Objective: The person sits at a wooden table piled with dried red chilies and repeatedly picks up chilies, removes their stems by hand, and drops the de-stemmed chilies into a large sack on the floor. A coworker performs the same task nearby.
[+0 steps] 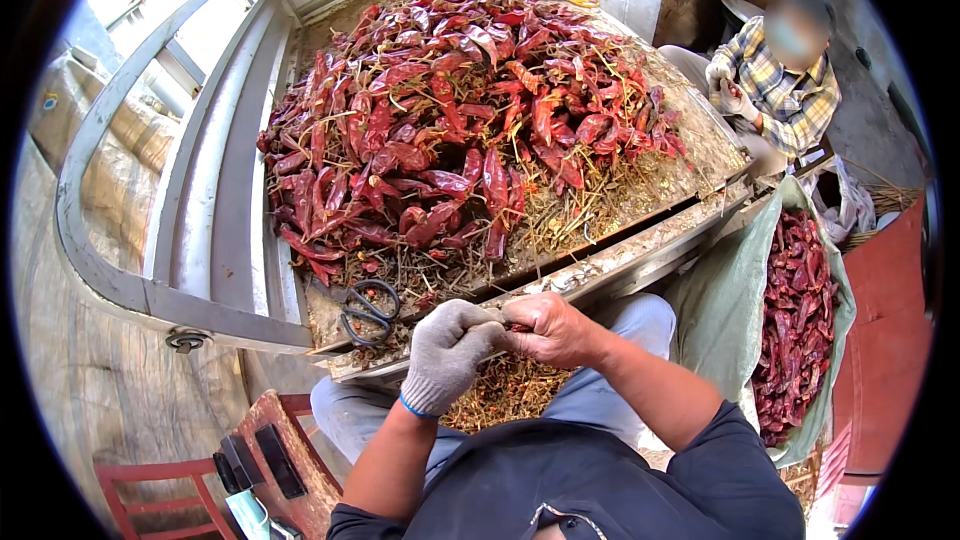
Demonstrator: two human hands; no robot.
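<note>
My left hand (454, 352), in a grey knitted glove with a blue cuff edge, meets my bare right hand (551, 330) above the near edge of the truck bed (645, 232). The fingers of both hands are closed around a small piece of dried red chili pepper (517, 328). Only a dark red sliver of it shows; the fingers hide the rest. Beyond my hands lies a large heap of dried red chili peppers (450, 112), many with stems. Black-handled scissors (371, 313) rest on the bed left of my gloved hand.
A green woven sack (712, 300) of chilies stands at my right. A masked co-worker (780, 82) sits beyond it. The metal side rail (105, 127) runs along the left. Orange-handled scissors (583, 1) lie behind the heap. Stem scraps (510, 390) lie between my knees.
</note>
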